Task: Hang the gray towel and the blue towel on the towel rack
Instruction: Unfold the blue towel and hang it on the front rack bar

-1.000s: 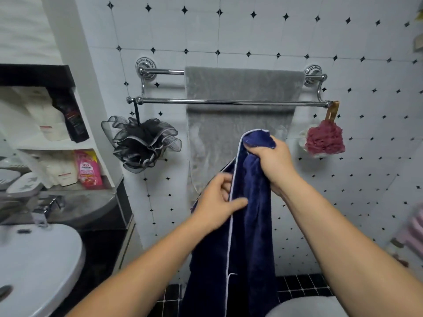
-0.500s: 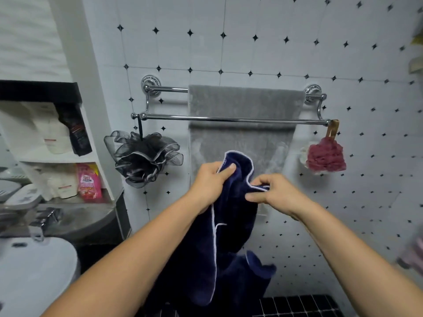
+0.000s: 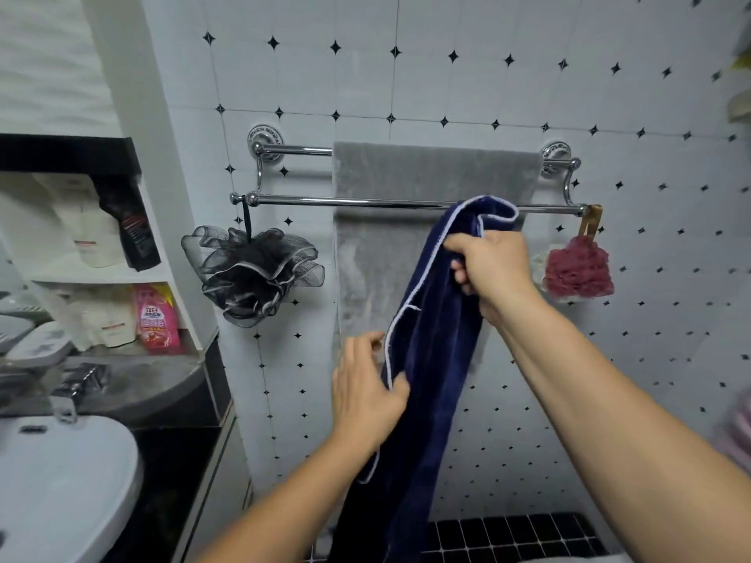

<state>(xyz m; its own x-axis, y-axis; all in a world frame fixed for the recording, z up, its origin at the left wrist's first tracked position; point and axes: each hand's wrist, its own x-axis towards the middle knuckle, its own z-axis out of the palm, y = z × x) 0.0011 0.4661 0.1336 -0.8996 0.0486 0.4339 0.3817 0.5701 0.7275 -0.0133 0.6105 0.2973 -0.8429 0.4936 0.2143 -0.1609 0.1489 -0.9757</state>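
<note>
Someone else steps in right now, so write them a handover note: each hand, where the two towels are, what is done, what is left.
Right hand: closed on the top end of the blue towel, holding it up at the level of the front bar of the towel rack.
Left hand: lower down, pinching the towel's white-trimmed edge.
Gray towel: draped over the rear bar, hanging flat against the wall.
Done: gray towel is hung.
Left: the blue towel is not yet over a bar; most of it hangs toward the floor. The front bar looks free, so lift the top end over it and even out the drape.
</note>
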